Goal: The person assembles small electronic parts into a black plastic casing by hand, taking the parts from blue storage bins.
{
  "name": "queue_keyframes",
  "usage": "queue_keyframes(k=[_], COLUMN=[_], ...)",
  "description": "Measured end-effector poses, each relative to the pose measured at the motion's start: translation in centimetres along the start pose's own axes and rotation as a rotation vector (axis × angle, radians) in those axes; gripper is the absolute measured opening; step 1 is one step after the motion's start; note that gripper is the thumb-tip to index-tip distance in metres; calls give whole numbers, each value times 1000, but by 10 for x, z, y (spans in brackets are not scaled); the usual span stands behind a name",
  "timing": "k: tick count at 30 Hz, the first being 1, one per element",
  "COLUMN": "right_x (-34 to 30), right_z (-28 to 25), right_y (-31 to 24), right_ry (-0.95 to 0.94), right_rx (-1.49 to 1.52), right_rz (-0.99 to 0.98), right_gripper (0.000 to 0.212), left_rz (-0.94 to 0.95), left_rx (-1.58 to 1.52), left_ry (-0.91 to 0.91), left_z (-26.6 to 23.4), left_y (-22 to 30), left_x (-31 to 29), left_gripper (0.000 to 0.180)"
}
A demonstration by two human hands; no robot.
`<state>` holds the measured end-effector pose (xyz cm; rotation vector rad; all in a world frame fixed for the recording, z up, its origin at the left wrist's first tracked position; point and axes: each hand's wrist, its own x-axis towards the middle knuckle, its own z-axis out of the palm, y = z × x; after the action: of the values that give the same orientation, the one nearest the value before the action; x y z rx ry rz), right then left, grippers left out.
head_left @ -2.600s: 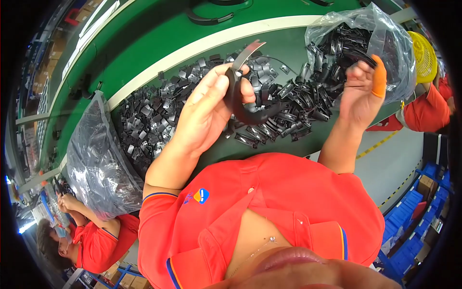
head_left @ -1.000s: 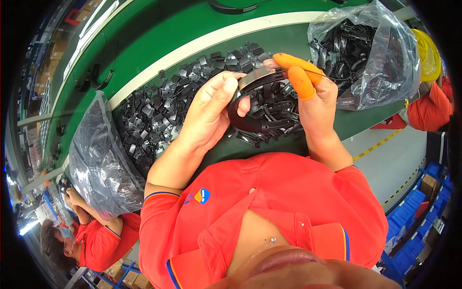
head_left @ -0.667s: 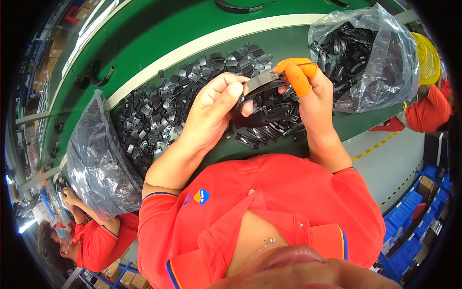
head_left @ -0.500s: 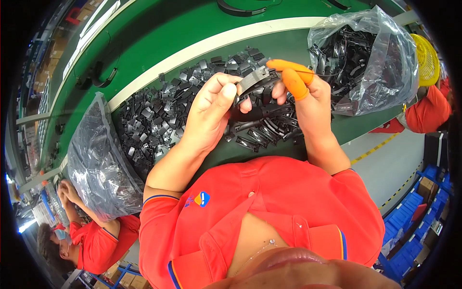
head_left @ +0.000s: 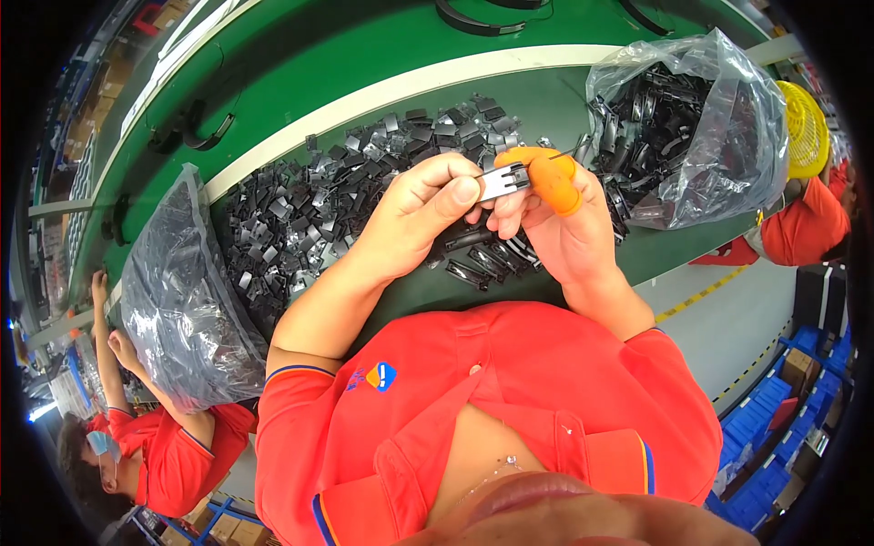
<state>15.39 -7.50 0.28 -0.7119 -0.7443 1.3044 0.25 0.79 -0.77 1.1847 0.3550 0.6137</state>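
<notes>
My left hand (head_left: 414,223) and my right hand (head_left: 555,223) meet above the green table, both pinching one small grey and black clip part (head_left: 503,180). An orange finger cot (head_left: 546,173) covers a finger of my right hand, pressed against the part. Under and behind my hands lies a wide heap of small black and grey parts (head_left: 309,209). A few longer black pieces (head_left: 482,264) lie just below my hands.
A clear bag of black parts (head_left: 692,136) stands at the right, another full bag (head_left: 177,300) at the left. Curved black bands (head_left: 473,18) lie on the far green belt. One person in red is at lower left (head_left: 164,455), another at far right (head_left: 806,227) by a yellow basket (head_left: 801,127).
My right hand came back from the right-hand bag and joined my left hand. The long curved band that my left hand held is gone; both hands now grip a small clip part.
</notes>
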Motion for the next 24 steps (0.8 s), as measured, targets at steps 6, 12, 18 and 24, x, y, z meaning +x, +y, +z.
queue_keyframes(k=[6, 12, 18, 24], right_x=[-5, -3, -3, -5], right_z=[15, 11, 3, 12], right_y=[-6, -17, -10, -2], right_ry=[86, 136, 84, 165], right_rx=[-452, -402, -281, -306], right_rz=[19, 25, 97, 32], right_gripper=[25, 15, 17, 21], left_rz=[143, 288, 133, 269], left_rx=[380, 727, 764, 956], left_ry=[5, -153, -235, -181], left_z=[3, 8, 6, 1], left_y=[2, 18, 25, 13], left_x=[-4, -7, -6, -6], left_gripper=[23, 34, 30, 28])
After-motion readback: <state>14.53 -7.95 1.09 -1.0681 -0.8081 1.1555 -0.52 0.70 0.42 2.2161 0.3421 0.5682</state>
